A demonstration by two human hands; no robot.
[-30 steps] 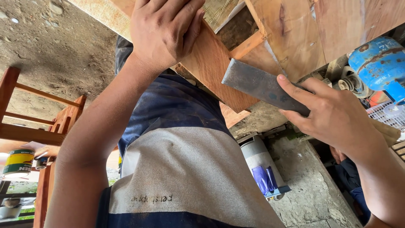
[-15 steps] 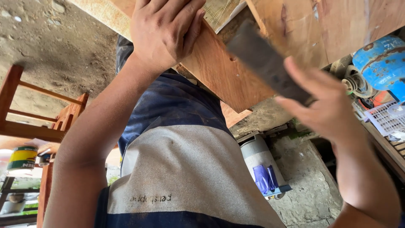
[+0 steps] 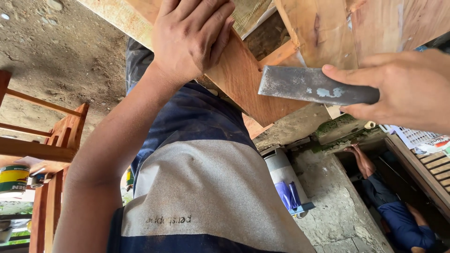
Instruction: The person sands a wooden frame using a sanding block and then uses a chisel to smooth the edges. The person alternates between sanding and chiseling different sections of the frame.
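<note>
My left hand (image 3: 190, 37) presses flat, fingers together, on a reddish-brown wooden board (image 3: 243, 79) at the top middle of the head view. My right hand (image 3: 408, 91) comes in from the right and grips a flat grey metal blade (image 3: 304, 86) with worn patches. The blade lies almost level, and its free end reaches the board's lower corner. Larger pale wooden panels (image 3: 328, 33) sit behind the blade. My striped blue and grey shirt fills the lower middle.
A wooden chair frame (image 3: 61, 136) stands at the left with a paint can (image 3: 13, 179) beside it. A grey cylinder with blue wrapping (image 3: 281, 178) sits on the concrete. Another person in blue clothes (image 3: 398, 220) crouches at the lower right, near a white basket (image 3: 415, 136).
My right hand swung the metal blade up across the board, then brought it to an almost level pose at the board's corner. The left hand stayed pressed on the board.
</note>
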